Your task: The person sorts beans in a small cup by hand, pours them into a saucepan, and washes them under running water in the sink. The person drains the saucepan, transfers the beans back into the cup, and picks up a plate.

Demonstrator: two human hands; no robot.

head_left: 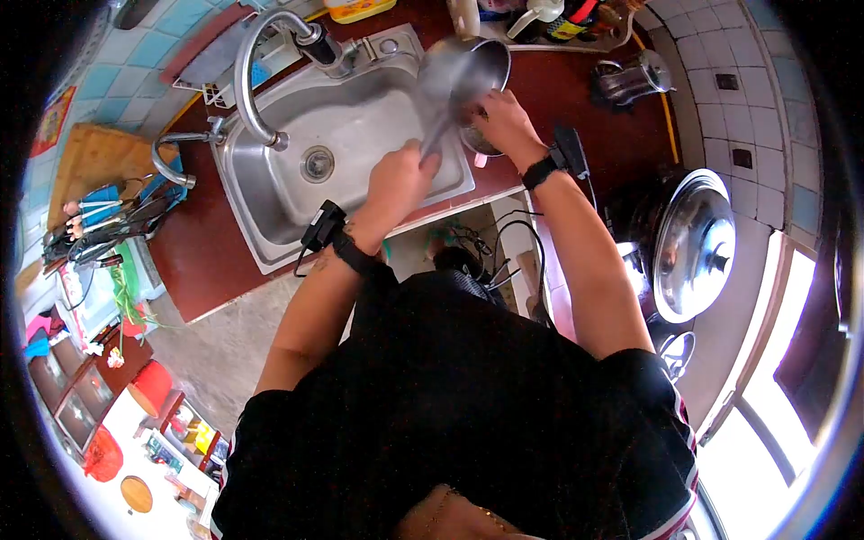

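Observation:
My left hand is closed around the handle of a metal pan, above the right edge of the sink. The pan is tilted and partly blurred by motion. At the pan's lower rim is my right hand, its fingers bent; whether they hold something there I cannot make out. Below the pan, beside the sink, part of a round vessel with a pink handle shows under my right hand.
A curved faucet arches over the sink. Bottles stand at the back, and a glass pot stands on the red counter to the right. Farther right is a large lidded pan. Utensils and a cutting board are at left.

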